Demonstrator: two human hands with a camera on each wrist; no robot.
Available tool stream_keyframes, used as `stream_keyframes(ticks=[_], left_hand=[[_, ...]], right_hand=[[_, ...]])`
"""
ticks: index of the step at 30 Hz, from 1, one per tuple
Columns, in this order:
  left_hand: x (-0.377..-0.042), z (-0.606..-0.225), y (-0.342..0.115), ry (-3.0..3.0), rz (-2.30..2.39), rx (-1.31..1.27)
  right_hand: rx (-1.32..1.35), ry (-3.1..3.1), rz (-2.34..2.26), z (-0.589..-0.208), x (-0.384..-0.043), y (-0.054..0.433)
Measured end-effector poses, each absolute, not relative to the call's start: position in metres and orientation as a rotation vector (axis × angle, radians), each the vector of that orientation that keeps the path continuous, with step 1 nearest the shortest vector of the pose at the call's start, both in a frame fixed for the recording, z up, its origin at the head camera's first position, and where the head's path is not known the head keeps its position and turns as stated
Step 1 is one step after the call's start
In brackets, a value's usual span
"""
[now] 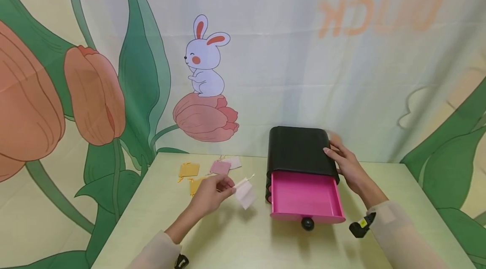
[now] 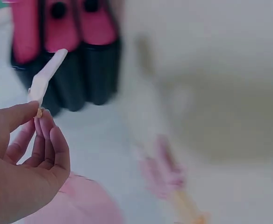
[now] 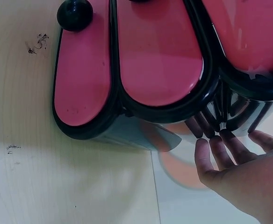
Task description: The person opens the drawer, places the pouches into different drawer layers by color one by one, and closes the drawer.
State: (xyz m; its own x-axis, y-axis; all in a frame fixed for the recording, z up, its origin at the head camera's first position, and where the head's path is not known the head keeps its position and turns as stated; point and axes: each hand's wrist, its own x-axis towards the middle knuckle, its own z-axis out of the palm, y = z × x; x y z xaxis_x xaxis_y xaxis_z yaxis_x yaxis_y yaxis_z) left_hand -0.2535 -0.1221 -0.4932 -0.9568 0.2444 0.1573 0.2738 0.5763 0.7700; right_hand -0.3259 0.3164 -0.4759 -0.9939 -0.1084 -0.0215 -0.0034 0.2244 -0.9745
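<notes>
A small white drawstring pouch (image 1: 245, 194) hangs from my left hand (image 1: 210, 195), pinched near its top between thumb and fingertips. In the left wrist view the pouch (image 2: 46, 77) appears edge-on. To its right stands a black drawer box (image 1: 298, 148) with pink drawers. Its top drawer (image 1: 303, 195) is pulled out, and a round black knob (image 1: 307, 223) sits on the front. My right hand (image 1: 347, 165) is at the box's right side, thumb by the top edge. In the right wrist view the fingertips (image 3: 230, 144) lie against the glossy black side.
Yellow pouches (image 1: 189, 169), a pink pouch (image 1: 220, 167) and another white pouch (image 1: 235, 162) lie at the table's back left. The left hand partly covers one yellow pouch. Behind the table (image 1: 235, 243) hangs a printed curtain (image 1: 288, 70) with a rabbit and tulips.
</notes>
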Motion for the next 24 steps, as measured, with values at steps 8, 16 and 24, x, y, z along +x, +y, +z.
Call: stream_keyframes(ticks=[8,16,24], left_hand=[[-0.242,-0.424,-0.084,-2.677,-1.356,-0.632],[-0.24,-0.411,-0.034,-2.697,-1.409,-0.821],[-0.242,-0.419,-0.008,-2.777,-1.351,-0.915]], right_hand=[[-0.109,2.374,-1.915,-0.476,-0.326,0.317],[-0.105,2.386,-1.919,-0.476,-0.325,0.318],[-0.106,2.374,-1.93,-0.476,-0.326,0.318]])
